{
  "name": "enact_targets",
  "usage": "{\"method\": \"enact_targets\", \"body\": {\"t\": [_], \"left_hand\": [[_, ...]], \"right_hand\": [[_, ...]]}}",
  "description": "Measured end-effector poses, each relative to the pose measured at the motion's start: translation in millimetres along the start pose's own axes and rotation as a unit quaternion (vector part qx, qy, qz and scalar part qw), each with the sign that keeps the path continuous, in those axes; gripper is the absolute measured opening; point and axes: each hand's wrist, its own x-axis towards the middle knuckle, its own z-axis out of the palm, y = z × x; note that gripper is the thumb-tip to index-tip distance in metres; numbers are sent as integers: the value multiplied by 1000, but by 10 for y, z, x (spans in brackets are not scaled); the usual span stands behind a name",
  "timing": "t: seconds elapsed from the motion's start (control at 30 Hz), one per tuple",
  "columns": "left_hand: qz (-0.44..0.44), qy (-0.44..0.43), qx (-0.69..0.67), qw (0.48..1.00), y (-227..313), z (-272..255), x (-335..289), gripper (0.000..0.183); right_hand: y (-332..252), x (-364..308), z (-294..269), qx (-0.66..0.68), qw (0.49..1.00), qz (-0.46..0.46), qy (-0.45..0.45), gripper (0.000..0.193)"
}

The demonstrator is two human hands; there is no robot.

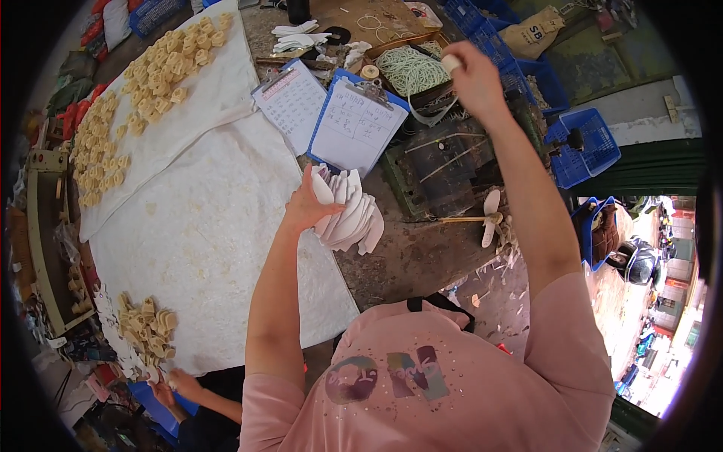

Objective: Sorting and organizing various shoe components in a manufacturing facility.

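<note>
My left hand (pixel 306 205) is closed against the near-left end of a stack of thin white, curved, insole-like pieces (pixel 350 215), its thumb lying across them. The pieces fan out on edge where the white-covered table meets the bare brown tabletop. Out to the far right, my right hand (pixel 474 81) grips a small cream, rounded piece (pixel 451 63) between thumb and fingers. Just left of that hand is a shallow box (pixel 374 62) of tangled pale green cord (pixel 410 71). The exact kind of the cream piece cannot be made out.
Two clipboards with papers, one blue (pixel 350 132), lie beyond the stack. A dark metal machine (pixel 444 169) stands right of them. Cream pieces (pixel 173 64) cover the far-left cloth (pixel 215 211). At lower left, another person's hands (pixel 177 386) work by a heap (pixel 147 328). Blue crates (pixel 584 147) stand right.
</note>
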Motion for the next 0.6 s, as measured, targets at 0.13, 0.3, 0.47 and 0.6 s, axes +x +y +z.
{"method": "enact_targets", "body": {"t": [0.13, 0.3, 0.47, 0.6], "left_hand": [[-23, 22, -41, 999, 55, -6, -82, 113], [-66, 16, 8, 998, -69, -14, -145, 100], [-50, 14, 39, 998, 72, 29, -96, 96], [-39, 6, 32, 999, -100, 61, -74, 99]], "right_hand": [[-65, -72, -41, -61, 981, -108, 151, 33], [-462, -1478, 488, 87, 987, 5, -137, 32], [146, -2762, 1409, 316, 812, 421, -254, 53], [-18, -2728, 1582, 461, 670, 554, -176, 62]]}}
